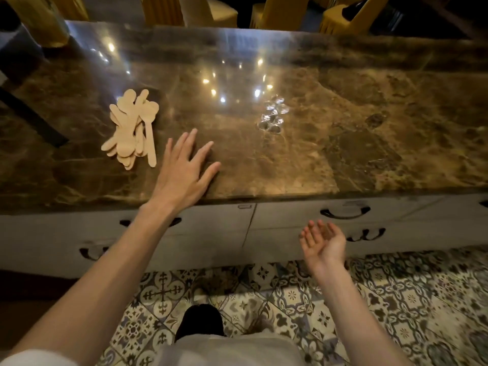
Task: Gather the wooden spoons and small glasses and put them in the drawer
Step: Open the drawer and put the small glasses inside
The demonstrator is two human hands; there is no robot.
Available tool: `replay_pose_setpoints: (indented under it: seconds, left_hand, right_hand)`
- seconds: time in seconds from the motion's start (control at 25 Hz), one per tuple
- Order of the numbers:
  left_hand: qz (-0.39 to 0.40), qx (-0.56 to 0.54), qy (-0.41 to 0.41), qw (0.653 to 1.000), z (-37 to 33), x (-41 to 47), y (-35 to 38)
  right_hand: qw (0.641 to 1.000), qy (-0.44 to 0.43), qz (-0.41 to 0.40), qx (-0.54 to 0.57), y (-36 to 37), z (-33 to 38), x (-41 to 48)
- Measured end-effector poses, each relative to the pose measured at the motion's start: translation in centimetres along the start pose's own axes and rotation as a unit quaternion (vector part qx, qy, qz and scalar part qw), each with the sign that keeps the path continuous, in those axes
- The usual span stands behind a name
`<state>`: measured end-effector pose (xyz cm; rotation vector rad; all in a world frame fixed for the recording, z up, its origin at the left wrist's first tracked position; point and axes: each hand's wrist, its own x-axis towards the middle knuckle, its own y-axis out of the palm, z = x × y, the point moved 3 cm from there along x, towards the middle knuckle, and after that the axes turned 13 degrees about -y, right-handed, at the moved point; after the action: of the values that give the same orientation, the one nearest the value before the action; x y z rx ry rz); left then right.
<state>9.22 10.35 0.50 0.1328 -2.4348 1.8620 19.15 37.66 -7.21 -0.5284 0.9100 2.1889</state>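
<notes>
Here, empty left hand beside wooden spoons

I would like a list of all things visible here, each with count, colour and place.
Pale wooden spoons: one pile, count unclear, countertop left.
Small clear glasses: one cluster, count unclear, countertop centre.
Brown marble countertop: one, across the middle.
Grey drawers with dark handles: several, all closed, below the countertop.
Patterned floor tiles: many, blue-grey and cream, bottom.
Yellow chairs: several, behind the countertop.
Left hand: open, over the countertop near the spoons.
Right hand: open, empty, before the drawers.
</notes>
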Motion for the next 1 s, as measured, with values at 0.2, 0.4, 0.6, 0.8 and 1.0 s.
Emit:
replay_pose_setpoints:
  seconds: [0.2, 0.4, 0.6, 0.8, 1.0]
  left_hand:
    - [-0.027, -0.033, -0.043, 0.998, -0.8, 0.7, 0.0]
    - [-0.100, -0.012, -0.128, 0.987, 6.8, 0.9, -2.7]
    - [-0.054, 0.028, -0.124, 0.990, 11.7, 2.1, -2.5]
    - [-0.032, 0.015, -0.091, 0.995, 12.5, 2.3, -1.9]
    - [-0.014, 0.013, -0.090, 0.996, 12.7, 2.4, -1.8]
  right_hand:
    - [0.979, 0.150, 0.133, -0.044, 4.7, -6.3, -4.0]
    - [0.951, 0.276, 0.138, 0.006, 9.5, -15.0, -9.5]
    - [0.962, 0.257, 0.089, 0.013, 13.0, -19.9, -10.9]
    - [0.972, 0.220, 0.064, 0.057, 13.7, -22.1, -11.7]
    - [0.985, 0.172, 0.026, 0.017, 12.6, -22.9, -13.9]
